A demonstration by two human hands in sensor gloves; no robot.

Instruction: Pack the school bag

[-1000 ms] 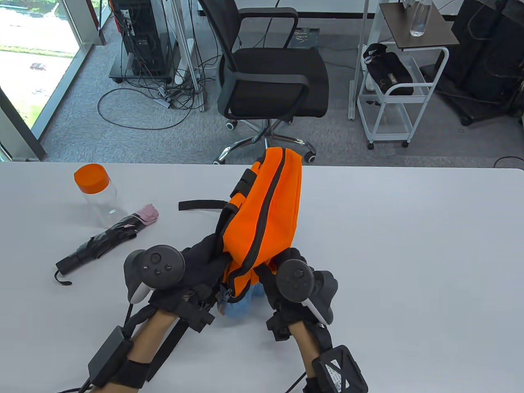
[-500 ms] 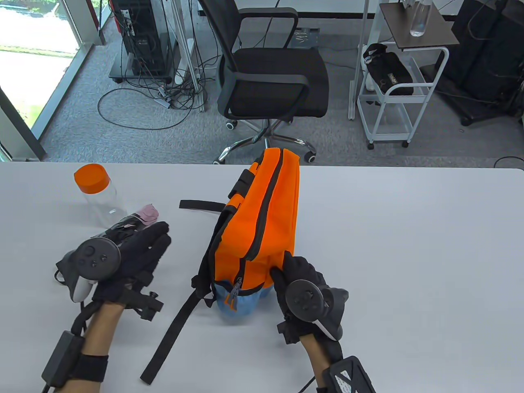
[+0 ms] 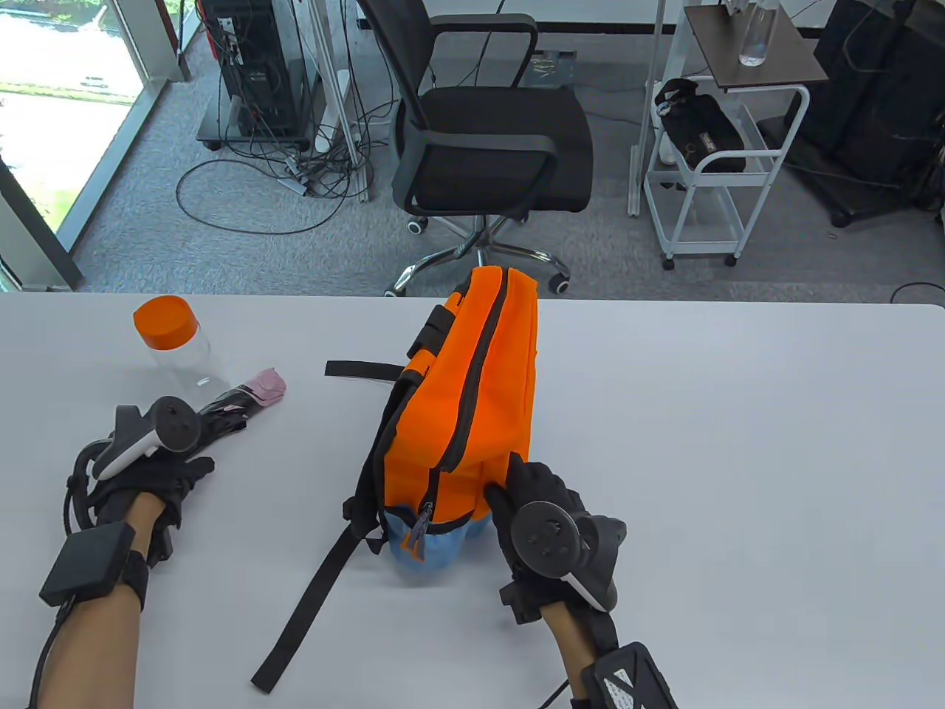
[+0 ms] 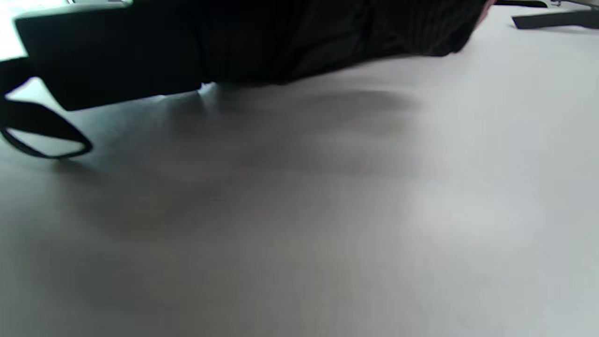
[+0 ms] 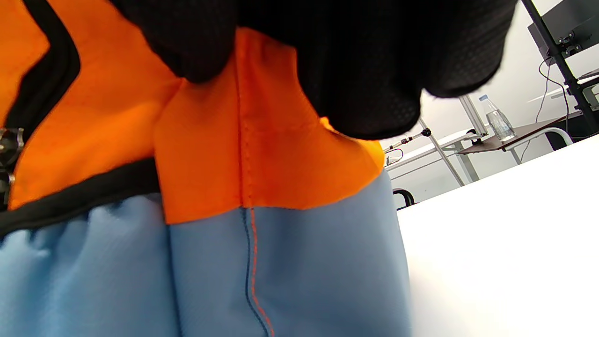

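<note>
The orange backpack (image 3: 472, 384) with black zips and a blue bottom stands upright in the middle of the white table (image 3: 738, 480). My right hand (image 3: 517, 480) grips its near right corner; in the right wrist view my gloved fingers (image 5: 365, 70) press on the orange fabric (image 5: 281, 140). A folded black and pink umbrella (image 3: 240, 399) lies at the left. My left hand (image 3: 155, 476) lies over its handle end. The left wrist view shows the umbrella (image 4: 281, 42) and its wrist loop (image 4: 42, 140) close up, not my fingers, so the grip is unclear.
A clear bottle with an orange lid (image 3: 181, 354) stands behind the umbrella at the far left. A black shoulder strap (image 3: 310, 591) trails from the bag toward the table's near edge. An office chair (image 3: 487, 140) stands beyond the far edge.
My left hand let go of the bag's left side and moved left onto the umbrella's handle end. The bag settled upright and its strap fell onto the table. My right hand kept its grip.
</note>
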